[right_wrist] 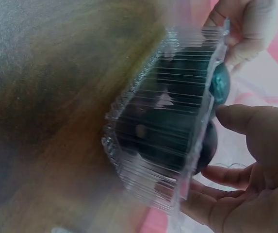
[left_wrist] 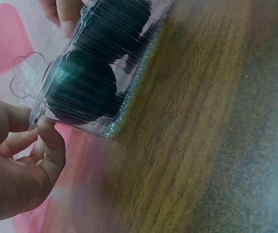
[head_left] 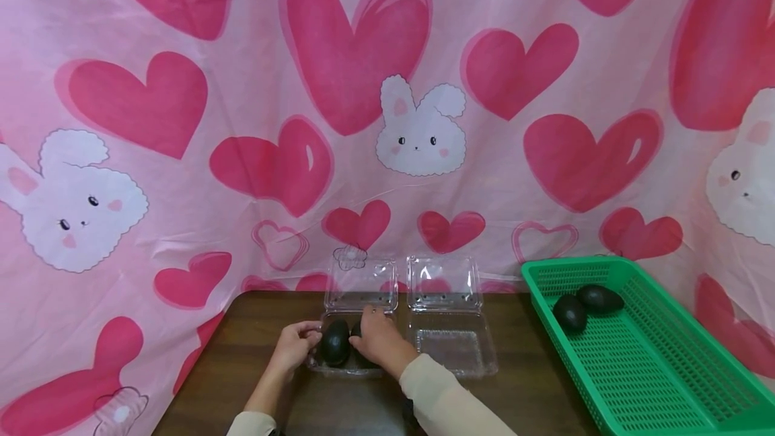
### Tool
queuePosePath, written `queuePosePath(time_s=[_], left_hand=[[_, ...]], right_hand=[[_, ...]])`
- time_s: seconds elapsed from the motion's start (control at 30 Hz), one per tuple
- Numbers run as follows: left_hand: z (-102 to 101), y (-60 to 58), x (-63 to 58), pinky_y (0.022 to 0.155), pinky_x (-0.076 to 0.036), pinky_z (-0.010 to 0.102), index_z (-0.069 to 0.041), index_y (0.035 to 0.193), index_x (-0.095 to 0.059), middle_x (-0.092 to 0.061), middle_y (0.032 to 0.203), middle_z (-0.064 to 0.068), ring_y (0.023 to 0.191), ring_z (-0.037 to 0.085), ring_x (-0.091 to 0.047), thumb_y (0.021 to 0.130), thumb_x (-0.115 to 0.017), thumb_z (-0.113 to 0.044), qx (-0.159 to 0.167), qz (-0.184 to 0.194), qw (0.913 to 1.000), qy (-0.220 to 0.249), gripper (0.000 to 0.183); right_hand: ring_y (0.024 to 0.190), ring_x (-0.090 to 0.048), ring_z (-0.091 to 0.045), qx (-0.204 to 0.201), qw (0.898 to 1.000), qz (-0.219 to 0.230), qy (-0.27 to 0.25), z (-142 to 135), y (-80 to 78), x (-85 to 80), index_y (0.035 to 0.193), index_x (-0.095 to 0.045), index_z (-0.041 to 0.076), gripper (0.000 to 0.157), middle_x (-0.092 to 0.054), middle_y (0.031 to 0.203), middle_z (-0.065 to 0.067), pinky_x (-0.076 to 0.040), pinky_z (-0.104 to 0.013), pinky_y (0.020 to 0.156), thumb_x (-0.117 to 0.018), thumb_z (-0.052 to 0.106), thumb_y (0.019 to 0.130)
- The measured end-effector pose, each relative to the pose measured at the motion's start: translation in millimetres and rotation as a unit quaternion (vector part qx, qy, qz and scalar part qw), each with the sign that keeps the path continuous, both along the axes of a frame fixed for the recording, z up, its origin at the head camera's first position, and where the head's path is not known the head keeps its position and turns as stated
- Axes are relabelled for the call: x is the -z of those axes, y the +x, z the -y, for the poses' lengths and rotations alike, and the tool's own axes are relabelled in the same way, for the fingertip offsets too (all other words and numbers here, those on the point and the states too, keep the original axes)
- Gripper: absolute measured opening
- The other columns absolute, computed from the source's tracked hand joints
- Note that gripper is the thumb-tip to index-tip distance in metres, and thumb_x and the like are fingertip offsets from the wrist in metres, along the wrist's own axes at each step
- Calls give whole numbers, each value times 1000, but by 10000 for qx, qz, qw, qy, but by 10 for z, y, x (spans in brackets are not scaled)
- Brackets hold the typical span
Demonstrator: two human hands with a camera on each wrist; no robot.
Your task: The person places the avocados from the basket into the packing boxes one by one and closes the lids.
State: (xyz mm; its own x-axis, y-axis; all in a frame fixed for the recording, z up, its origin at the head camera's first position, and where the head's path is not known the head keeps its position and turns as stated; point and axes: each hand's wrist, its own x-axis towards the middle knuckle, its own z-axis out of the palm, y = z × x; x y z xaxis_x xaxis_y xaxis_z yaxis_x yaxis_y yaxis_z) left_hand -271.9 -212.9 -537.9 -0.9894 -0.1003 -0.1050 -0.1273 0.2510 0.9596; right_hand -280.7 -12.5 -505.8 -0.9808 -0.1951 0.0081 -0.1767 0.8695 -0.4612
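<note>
An open clear plastic clamshell box [head_left: 348, 373] stands on the table, its lid tilted back toward the cloth. Two dark avocados sit in its base: the left avocado [head_left: 335, 343] shows fully, while the right avocado [right_wrist: 207, 148] is mostly covered by a hand in the head view. My left hand [head_left: 295, 345] pinches the box's left rim between thumb and fingers, as the left wrist view shows. With thumb and fingers around its sides, my right hand [head_left: 383, 340] holds the right avocado inside the box.
To the right stands a second open clamshell box [head_left: 451, 350] with nothing in its base. A green plastic basket [head_left: 636, 369] at the far right holds two more avocados [head_left: 596, 299]. Behind the wooden table [head_left: 339, 409] hangs a pink heart-patterned cloth [head_left: 496, 173].
</note>
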Motion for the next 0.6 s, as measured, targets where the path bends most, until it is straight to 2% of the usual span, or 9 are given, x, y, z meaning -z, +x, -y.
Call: queuePosePath(time_s=[0.27, 0.47, 0.6], left_hand=[[5, -6, 12, 51, -45, 27, 12, 122, -66, -62, 83, 6, 67, 18, -53, 97, -62, 3, -23, 15, 10000, -11, 26], [3, -18, 15, 52, -45, 27, 11, 122, -66, -62, 84, 6, 68, 19, -54, 97, -63, 2, -13, 20, 10000, -26, 26], [1, -20, 17, 52, -45, 27, 11, 122, -66, -62, 85, 7, 68, 18, -54, 97, -63, 2, 6, 16, 10000, -63, 26]], right_hand=[[104, -69, -36, -247, 9994, -183, 132, -84, 22, -95, 129, -56, -4, 64, -62, 119, -24, -59, -47, 93, -80, 38, 89], [113, -66, -37, -380, 9986, -102, -364, -222, -19, -147, 133, -54, -6, 63, -62, 126, -25, -57, -51, 97, -77, 36, 93], [107, -67, -36, -377, 9970, -265, -629, -308, -54, -175, 127, -58, -5, 56, -66, 116, -23, -58, -51, 94, -77, 34, 92]])
